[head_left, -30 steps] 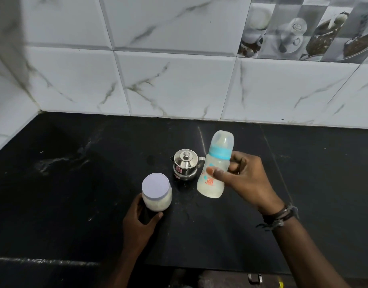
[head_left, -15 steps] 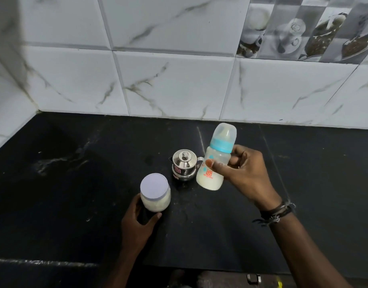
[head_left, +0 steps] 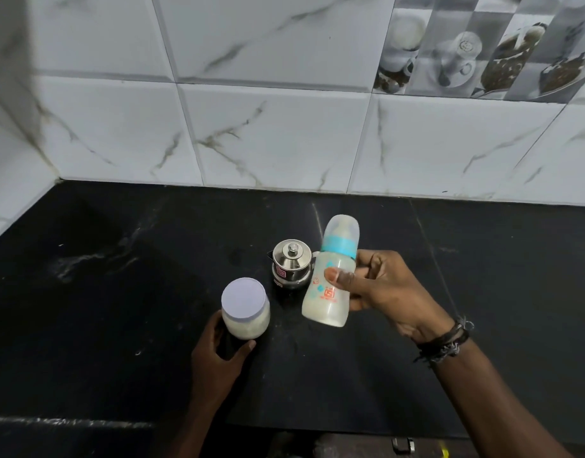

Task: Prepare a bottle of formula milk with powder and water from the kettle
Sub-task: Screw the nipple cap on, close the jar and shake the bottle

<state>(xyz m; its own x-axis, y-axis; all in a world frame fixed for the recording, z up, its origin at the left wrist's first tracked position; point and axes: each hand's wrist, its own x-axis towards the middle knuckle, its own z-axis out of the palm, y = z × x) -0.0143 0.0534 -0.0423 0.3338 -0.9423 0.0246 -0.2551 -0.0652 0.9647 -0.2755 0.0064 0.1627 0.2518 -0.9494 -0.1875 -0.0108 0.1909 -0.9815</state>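
Because the translucent plastic feeding bottle [head_left: 330,282], with its turquoise collar and clear dome cap, is held in the air and tilted, top leaning away and to the right, the main risk I see is a leak or a slip. Milky white liquid sits in its lower part; if the collar is not screwed down fully, shaking or tipping it further could let formula seep out onto the black stone counter [head_left: 119,292]. The grip is by thumb and fingers round the middle of a smooth wall, so a damp surface could let it slide. It also hangs just beside the small stainless-steel kettle [head_left: 291,262] with its knobbed lid; a wide swing could knock that over, and it may hold hot water.

Over on the other side, the round glass jar of white powder [head_left: 246,312] with a pale lilac lid stands near the counter's front, and a careless nudge could push it.

As for pose, the right hand [head_left: 380,289] comes in from the lower right, a dark band on its wrist, thumb laid across the bottle's front, fingers curled behind, grasping it clear of the counter. The left hand [head_left: 218,355] reaches up from below, thumb and fingers cupped round the jar's base, steadying it where it stands.
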